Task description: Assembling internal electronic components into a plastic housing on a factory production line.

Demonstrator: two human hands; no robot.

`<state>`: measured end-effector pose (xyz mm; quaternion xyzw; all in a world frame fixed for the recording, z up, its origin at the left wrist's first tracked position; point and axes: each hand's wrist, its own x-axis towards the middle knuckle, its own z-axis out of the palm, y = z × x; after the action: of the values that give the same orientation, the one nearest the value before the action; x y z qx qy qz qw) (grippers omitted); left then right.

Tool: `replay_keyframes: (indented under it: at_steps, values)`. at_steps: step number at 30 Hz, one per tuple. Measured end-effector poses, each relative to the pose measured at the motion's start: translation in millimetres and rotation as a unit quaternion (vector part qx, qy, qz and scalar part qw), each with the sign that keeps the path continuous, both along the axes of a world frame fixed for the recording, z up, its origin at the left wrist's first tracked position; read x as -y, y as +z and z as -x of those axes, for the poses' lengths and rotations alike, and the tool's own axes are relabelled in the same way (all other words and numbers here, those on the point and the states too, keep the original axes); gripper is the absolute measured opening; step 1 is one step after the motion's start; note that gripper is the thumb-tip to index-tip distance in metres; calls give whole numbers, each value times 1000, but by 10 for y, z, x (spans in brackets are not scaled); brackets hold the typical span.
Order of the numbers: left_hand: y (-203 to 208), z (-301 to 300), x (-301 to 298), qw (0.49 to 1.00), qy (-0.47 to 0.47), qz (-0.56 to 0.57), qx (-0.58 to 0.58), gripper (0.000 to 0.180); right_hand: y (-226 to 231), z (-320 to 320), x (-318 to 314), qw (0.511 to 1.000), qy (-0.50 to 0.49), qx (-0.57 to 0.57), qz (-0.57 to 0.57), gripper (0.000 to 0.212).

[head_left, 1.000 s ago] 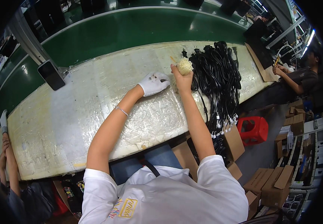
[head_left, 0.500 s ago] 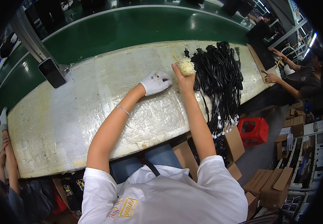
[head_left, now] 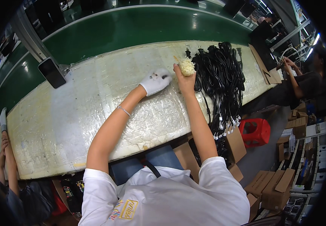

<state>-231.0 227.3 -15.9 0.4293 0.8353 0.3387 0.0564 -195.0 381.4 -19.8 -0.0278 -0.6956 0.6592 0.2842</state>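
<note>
Holding pale knobbly bundle (head_left: 187,66) in right hand (head_left: 186,81), over plastic-covered bench (head_left: 80,116).
Right fingers closed round bundle, which pokes out above them; black cables (head_left: 221,71) heaped just right of those fingers. Gloved left hand (head_left: 156,81) near, left of them: fingers curled, blurred, cannot tell if gripping anything.

Black cables (head_left: 226,77) block right; tabletop (head_left: 69,124) open leftward.

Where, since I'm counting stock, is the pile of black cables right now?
In the head view, the pile of black cables lies on the worktable's right part, just right of the right hand, which holds a pale yellow bunch.
</note>
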Motion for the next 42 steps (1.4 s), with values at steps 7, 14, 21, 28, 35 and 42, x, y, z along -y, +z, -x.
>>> replay_keyframes:
  at_steps: [7,14,21,28,35,42]
  values:
    - [406,-183,-12,936,182,-275,-123,39,-88,17,9,992,45,-37,-115,25]
    - [582,-325,-42,947,64,-120,-291,61,-38,-38,33,989,118,-50,-68,35]
    - [489,-295,-62,964,54,-139,-221,61,4,-50,13,985,106,-51,-130,41]
    - [579,-394,-102,970,71,-217,-85,75,-12,-55,-7,987,89,-27,-129,40]
    - [516,-387,-172,965,85,-201,-144,82,79,-94,37,971,65,-97,-208,38]
    - [333,-188,-68,971,80,-128,-187,75,63,-74,69,965,91,-78,-232,42]
